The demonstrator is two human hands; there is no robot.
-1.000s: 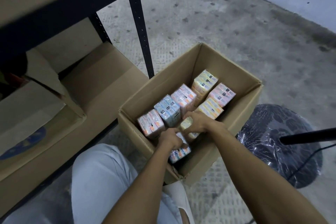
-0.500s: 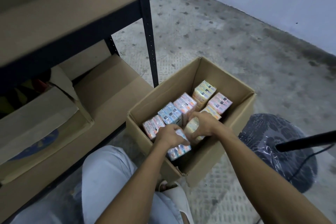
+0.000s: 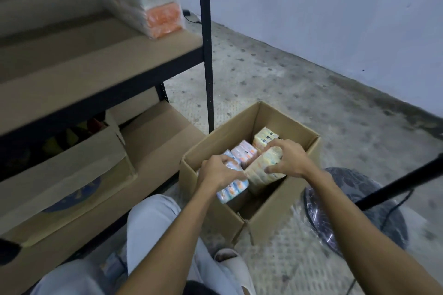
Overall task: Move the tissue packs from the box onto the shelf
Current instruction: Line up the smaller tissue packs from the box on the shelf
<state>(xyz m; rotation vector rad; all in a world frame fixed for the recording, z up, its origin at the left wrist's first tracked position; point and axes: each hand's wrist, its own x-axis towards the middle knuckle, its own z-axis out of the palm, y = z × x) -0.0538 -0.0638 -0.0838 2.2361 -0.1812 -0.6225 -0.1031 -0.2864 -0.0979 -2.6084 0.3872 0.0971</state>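
Two soft tissue packs lifted at the near end of the open brown box [image 3: 282, 210] on the floor. Left hand [image 3: 219, 172] wrapped around a blue and white pack [image 3: 233, 188] with little orange spots, held over the box's near left corner. Right hand [image 3: 288, 160] clamped on a pale yellow pack [image 3: 261, 172], tilted, touching the blue one. More packs standing inside the box at the far end: a pink one [image 3: 244, 153] and a yellow one [image 3: 263, 137], packed close together.

Left of the box, a shelf [image 3: 96, 67] with brown boards and a black frame. Black post [image 3: 207, 43] of the shelf standing right at the far left edge of the box. Stack of white and orange packs [image 3: 155, 0] already on the shelf board, far end, blurred. Below the board, a big cardboard box [image 3: 72, 170] with open flaps. Right of the box, a round dark fan base [image 3: 359, 210] wrapped in shiny plastic, with a black pole [image 3: 402, 182] across it. Pale trouser knee [image 3: 153, 230] near, close against the box. Grey spotty floor [image 3: 287, 79] and a white wall [image 3: 323, 7] far behind.
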